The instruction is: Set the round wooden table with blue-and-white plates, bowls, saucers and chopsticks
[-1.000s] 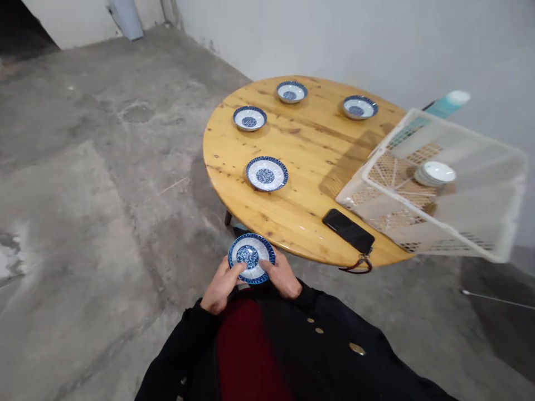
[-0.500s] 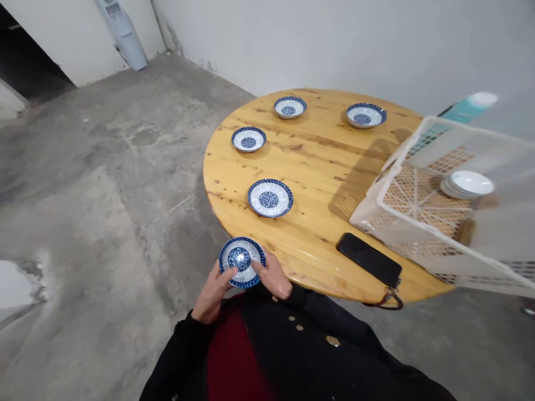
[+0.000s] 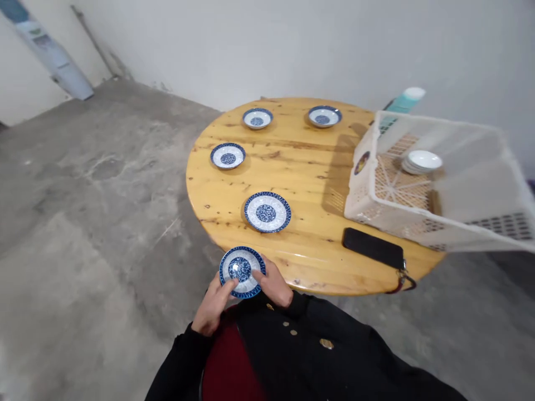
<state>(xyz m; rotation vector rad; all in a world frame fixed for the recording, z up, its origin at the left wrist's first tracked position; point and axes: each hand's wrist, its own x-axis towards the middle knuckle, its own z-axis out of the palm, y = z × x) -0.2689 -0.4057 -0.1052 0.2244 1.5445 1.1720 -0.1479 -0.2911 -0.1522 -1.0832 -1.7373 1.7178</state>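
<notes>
A blue-and-white patterned plate [image 3: 246, 260] is held in front of my body, just off the near edge of the round wooden table [image 3: 292, 172]. My left hand [image 3: 213, 305] grips its lower left rim, thumb on the face. On the right rim, my right hand [image 3: 273, 282] has its thumb over the face too; the fingers beneath are hidden. A similar plate [image 3: 267, 211] lies on the table just beyond my hands. Farther off are more of the kind: a plate [image 3: 228, 156] at the left, a plate [image 3: 258, 118] at the back and a plate [image 3: 325, 116] at the back right.
A white plastic crate [image 3: 363, 192] stands on the table's right side, with a stack of small white dishes [image 3: 423, 161] inside. Near the front right lies a black phone [image 3: 374, 247] with a strap. A teal cylinder [image 3: 403, 101] rises behind the crate. A water dispenser [image 3: 58, 64] stands far left.
My view has turned to the right, so the crate and back plates appear farther left. Both hands keep hold of the same plate in much the same pose.
</notes>
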